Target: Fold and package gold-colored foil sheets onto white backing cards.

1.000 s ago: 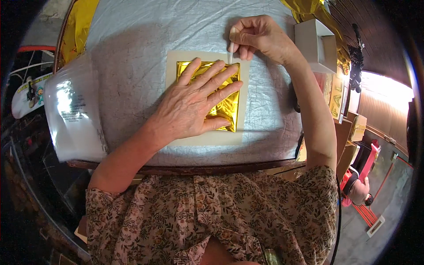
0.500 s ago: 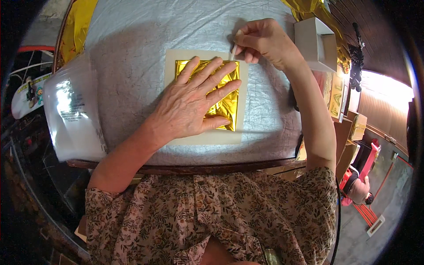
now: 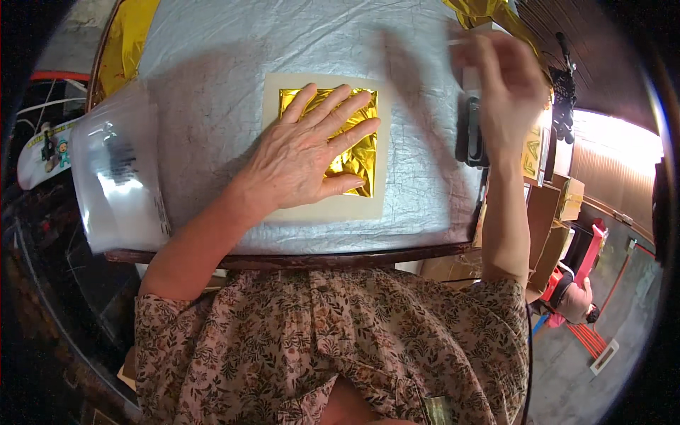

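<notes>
My left hand (image 3: 294, 156) lies flat with fingers spread, pressing on a square of shiny gold foil (image 3: 363, 159). Under the foil is a larger beige sheet (image 3: 340, 211), its margin showing around it. My right hand (image 3: 499, 85) is raised over the table's right side, smeared by motion. A small pale streak appears by its fingertips; whether the fingers grip anything is not clear. Behind that hand a white box (image 3: 489, 28) is mostly hidden. Just beside it lies a dark oval-shaped object (image 3: 473, 131).
Grey crinkled cloth (image 3: 205, 120) covers the table. A clear plastic bag (image 3: 120, 191) hangs over its left edge. Gold foil (image 3: 127, 49) drapes the far left, with more (image 3: 489, 10) at the far right. Cardboard boxes (image 3: 545, 219) stand right, and another person (image 3: 572, 304) is beyond.
My right hand, which pinched a thin white strip at the foil's upper right corner, has swung right toward the white box. My left hand stays on the foil.
</notes>
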Tool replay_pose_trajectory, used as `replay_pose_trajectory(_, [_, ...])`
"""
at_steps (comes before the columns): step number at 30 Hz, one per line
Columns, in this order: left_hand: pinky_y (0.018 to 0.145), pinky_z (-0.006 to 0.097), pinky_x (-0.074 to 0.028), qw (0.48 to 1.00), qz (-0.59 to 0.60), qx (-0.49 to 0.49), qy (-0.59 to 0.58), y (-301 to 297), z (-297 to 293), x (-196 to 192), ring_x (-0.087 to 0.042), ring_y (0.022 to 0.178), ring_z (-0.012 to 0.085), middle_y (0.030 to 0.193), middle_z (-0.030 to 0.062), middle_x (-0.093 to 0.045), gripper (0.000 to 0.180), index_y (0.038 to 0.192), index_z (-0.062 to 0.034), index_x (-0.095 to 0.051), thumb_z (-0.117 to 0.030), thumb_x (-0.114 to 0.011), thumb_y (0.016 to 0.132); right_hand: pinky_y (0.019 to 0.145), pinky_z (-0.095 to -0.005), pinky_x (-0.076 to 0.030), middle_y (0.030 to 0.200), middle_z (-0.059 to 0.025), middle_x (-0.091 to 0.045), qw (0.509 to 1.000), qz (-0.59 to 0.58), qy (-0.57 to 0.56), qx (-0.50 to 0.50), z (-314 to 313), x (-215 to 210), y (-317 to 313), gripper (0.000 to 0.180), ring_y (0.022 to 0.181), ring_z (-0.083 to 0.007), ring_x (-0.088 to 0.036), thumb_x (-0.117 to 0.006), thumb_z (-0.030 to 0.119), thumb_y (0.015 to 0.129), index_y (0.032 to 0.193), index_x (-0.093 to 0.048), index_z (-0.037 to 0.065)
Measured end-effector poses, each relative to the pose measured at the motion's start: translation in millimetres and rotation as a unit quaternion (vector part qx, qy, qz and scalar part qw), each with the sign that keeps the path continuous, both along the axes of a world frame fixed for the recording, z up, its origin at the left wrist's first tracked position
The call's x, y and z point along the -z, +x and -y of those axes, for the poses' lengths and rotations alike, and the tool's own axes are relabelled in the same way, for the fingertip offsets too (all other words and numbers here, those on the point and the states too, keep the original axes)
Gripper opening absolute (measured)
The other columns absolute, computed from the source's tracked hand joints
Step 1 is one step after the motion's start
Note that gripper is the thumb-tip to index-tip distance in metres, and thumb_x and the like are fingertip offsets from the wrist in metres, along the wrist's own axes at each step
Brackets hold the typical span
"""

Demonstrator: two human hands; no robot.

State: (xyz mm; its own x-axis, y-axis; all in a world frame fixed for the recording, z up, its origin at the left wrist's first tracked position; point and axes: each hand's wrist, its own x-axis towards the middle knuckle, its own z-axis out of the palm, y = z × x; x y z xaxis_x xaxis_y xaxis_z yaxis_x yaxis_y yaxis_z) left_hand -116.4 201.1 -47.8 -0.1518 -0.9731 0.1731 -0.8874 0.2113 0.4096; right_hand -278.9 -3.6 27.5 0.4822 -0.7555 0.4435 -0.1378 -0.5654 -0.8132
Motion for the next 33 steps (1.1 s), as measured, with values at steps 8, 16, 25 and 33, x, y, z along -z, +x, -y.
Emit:
replay_pose_trajectory(8, [0.124,0.054,-0.022,1.000,0.002,0.007,-0.020,-1.1,1.5,3.9,-0.035,0.148,0.0298,0.160,0.0100,-0.040,0.075,0.150,-0.0179,-0.050,-0.057,-0.067,0.088,0.083,-0.0304,-0.058,0.100,-0.0153,-0.074,0.997,0.022,-0.046,0.059,13.9,0.4,-52.0,0.018,0.093,-0.0176,-0.072,-0.068,0.006,0.097,0.110,-0.068,-0.007])
replay_pose_trajectory(16, [0.123,0.054,-0.024,1.000,-0.007,0.007,-0.028,-1.8,1.0,2.1,-0.037,0.147,0.0304,0.160,0.0110,-0.040,0.075,0.149,-0.0173,-0.051,-0.056,-0.069,0.087,0.081,-0.0269,-0.058,0.097,-0.0093,-0.075,0.954,-0.042,0.264,-0.138,-5.1,46.0,4.2,0.014,0.085,-0.0134,-0.071,-0.065,0.010,0.101,0.108,-0.068,-0.001])
replay_pose_trajectory(25, [0.124,0.053,-0.024,1.000,-0.016,-0.002,-0.001,0.6,-0.8,0.7,-0.035,0.148,0.0286,0.163,0.0100,-0.036,0.079,0.150,-0.0192,-0.050,-0.057,-0.071,0.084,0.079,-0.0237,-0.056,0.095,-0.0071,-0.076,0.932,-0.085,0.286,-0.204,7.2,59.0,19.4,0.012,0.083,-0.0089,-0.068,-0.065,0.012,0.102,0.108,-0.069,0.002])
replay_pose_trajectory(33, [0.124,0.054,-0.024,0.999,-0.044,-0.004,-0.001,1.4,0.9,-1.5,-0.035,0.146,0.0316,0.154,0.0120,-0.042,0.079,0.148,-0.0196,-0.053,-0.054,-0.076,0.081,0.079,-0.0243,-0.057,0.094,-0.0067,-0.074,0.925,-0.104,0.271,-0.247,16.2,54.8,24.6,0.013,0.084,-0.0094,-0.069,-0.064,0.013,0.102,0.107,-0.069,0.001])
